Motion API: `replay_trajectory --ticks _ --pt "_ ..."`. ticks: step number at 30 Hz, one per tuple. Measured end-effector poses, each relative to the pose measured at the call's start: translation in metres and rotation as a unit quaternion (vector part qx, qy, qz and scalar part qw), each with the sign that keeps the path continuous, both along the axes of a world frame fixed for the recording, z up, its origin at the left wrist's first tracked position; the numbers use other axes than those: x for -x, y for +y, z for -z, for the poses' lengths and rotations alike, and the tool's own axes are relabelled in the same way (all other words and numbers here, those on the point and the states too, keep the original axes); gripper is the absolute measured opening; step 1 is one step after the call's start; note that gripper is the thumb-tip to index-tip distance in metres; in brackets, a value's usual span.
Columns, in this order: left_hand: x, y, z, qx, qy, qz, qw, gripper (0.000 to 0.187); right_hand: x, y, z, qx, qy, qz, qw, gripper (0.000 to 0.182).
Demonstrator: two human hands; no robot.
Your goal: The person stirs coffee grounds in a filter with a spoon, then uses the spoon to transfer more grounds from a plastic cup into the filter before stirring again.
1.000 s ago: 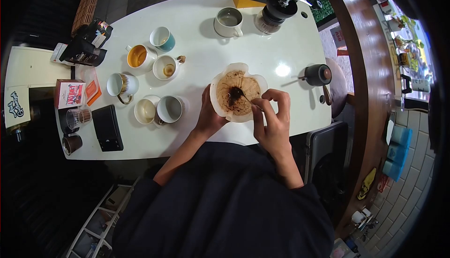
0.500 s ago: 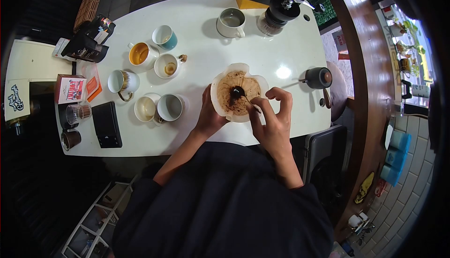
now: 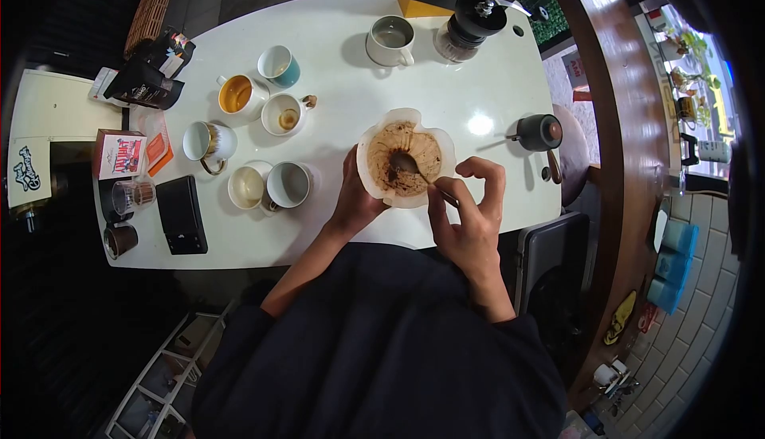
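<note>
A paper coffee filter (image 3: 441, 138) with a scalloped rim is held up in front of my body. Wet brown coffee grounds (image 3: 402, 138) coat its inside. My left hand (image 3: 358, 194) wraps round the filter's left side; whatever supports the paper underneath is hidden. Between the thumb and fingers of my right hand (image 3: 468, 212) is the handle of a small spoon (image 3: 406, 162). Its bowl rests in the grounds near the filter's middle.
Several cups, among them a grey mug (image 3: 288, 183), stand left on the white table (image 3: 343, 48). A black scale (image 3: 182, 213) lies at the left edge. At the back are another mug (image 3: 390, 41) and a coffee grinder (image 3: 470, 29); a dark kettle (image 3: 539, 133) sits right.
The spoon's bowl has turned and shows lighter in the grounds. My right hand has shifted slightly right and down, while my left hand keeps its hold on the filter.
</note>
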State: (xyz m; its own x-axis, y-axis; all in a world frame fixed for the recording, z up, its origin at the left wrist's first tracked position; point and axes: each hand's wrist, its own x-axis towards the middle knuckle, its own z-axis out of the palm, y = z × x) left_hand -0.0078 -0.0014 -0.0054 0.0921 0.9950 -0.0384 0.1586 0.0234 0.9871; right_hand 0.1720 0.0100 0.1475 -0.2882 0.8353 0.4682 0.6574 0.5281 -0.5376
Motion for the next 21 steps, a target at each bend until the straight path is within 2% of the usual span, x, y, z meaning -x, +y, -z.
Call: replay_trajectory --ticks 2,6,12,21 --pt "-0.001 0.000 0.000 0.000 -0.003 -0.005 1.000 0.086 0.000 0.004 0.003 -0.038 -0.022 0.012 0.999 0.021" --pt "0.000 0.001 -0.001 0.005 -0.012 0.004 1.000 0.087 0.003 0.005 0.007 -0.039 -0.045 0.006 0.998 0.020" --pt "0.002 0.001 -0.002 0.000 0.004 0.015 1.000 0.089 0.009 0.000 0.001 0.024 -0.038 -0.014 0.999 0.020" --pt "-0.001 0.001 0.004 -0.015 0.002 -0.001 1.000 0.092 0.000 0.001 -0.005 0.007 -0.056 -0.043 0.998 0.024"
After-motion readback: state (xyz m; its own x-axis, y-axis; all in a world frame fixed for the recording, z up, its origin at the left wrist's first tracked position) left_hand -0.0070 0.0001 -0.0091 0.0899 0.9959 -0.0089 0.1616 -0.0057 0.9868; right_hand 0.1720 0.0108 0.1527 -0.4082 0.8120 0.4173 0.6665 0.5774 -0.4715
